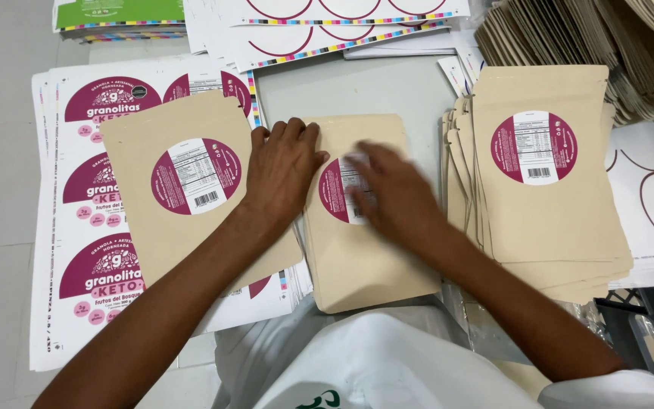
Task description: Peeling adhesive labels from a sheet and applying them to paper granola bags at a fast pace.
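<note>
White cloth of the person's garment (387, 363) filled the bottom edge, and just beyond it both forearms reached onto the grey worktop (357, 87) to a flat tan paper pouch (365, 265) bearing a round magenta-and-white label (340, 191). Left hand (285, 170) lay flat with fingers (297, 132) together on the pouch's upper left corner, holding nothing, while the blurred right hand (395, 197) pressed open-palmed across the label. Another labelled tan pouch (183, 189) lay left on printed sticker sheets (77, 227); a stack of labelled pouches (546, 189) sat right.
</note>
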